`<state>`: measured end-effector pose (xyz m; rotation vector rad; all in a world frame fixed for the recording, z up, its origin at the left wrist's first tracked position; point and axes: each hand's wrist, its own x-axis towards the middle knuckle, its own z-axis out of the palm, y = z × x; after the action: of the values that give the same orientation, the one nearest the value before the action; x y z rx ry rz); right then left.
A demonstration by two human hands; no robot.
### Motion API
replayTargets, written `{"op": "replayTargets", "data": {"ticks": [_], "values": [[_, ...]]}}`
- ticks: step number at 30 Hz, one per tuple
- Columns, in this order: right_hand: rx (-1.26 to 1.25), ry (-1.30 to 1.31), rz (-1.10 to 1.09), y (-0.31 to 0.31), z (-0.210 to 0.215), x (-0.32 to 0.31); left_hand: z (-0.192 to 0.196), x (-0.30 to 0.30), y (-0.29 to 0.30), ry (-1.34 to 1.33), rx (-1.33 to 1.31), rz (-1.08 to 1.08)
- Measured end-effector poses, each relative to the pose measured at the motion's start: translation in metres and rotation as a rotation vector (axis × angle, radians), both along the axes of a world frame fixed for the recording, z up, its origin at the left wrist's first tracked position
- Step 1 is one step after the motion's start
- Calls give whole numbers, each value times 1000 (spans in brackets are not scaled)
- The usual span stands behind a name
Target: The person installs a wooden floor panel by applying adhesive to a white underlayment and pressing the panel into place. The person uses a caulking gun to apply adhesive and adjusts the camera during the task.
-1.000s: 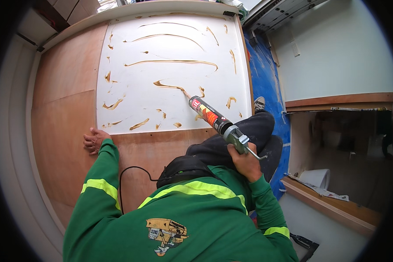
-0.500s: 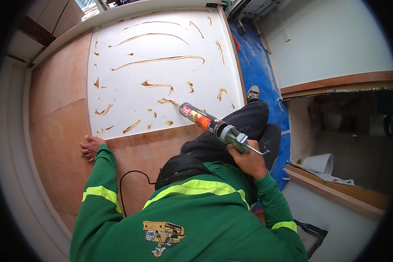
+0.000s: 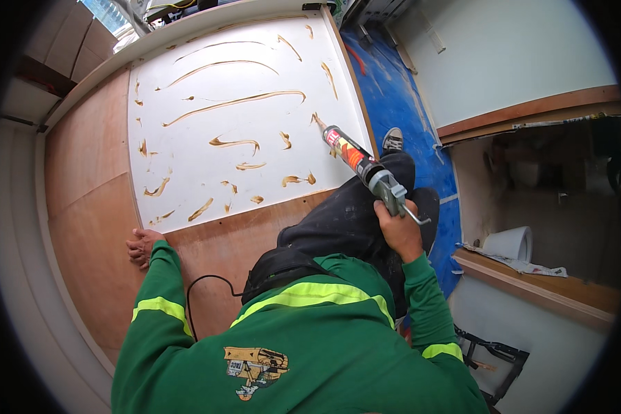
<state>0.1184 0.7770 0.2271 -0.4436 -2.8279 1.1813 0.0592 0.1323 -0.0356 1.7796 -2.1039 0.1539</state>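
My right hand (image 3: 400, 231) grips the handle of a caulking gun (image 3: 386, 188), fitted with a black, red and yellow tube (image 3: 352, 153). Its nozzle points away from me, the tip at a small dab of brown adhesive on the right part of a white panel (image 3: 207, 155). Brown adhesive streaks (image 3: 234, 107) and short dabs are spread over that panel. My left hand (image 3: 143, 248) leans on the reddish plywood (image 3: 83, 228) by the panel's near left corner, holding nothing, its fingers slightly bent.
Plywood borders the panel on the left and near sides. Blue floor covering (image 3: 393, 90) runs along the right, under my shoe (image 3: 393, 140). Beyond it are an opening with a wooden sill (image 3: 531, 290), a white round object (image 3: 509, 243) and a black metal frame (image 3: 497, 355). A black cable (image 3: 190, 297) curves beside my waist.
The caulking gun has moved right and slightly farther away, leaving new dabs of adhesive near the panel's near right part. The view has shifted a little; my left hand stays on the plywood.
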Motion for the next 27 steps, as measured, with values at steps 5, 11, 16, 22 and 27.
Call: {"op": "replayTargets", "data": {"ticks": [5, 11, 16, 22, 27], "values": [[38, -3, -72, 11, 6, 21, 7, -4, 10, -26, 39, 0], [50, -69, -24, 16, 14, -19, 14, -1, 3, 3, 46, 2], [106, -98, 15, 43, 49, 1, 30, 1, 2, 13, 228, -68], [-186, 265, -76, 33, 39, 18, 60, 1, -23, 571, 711, -935], [-149, 368, -97, 31, 24, 26, 213, -30, 256, 30, 1478, -1550]]}}
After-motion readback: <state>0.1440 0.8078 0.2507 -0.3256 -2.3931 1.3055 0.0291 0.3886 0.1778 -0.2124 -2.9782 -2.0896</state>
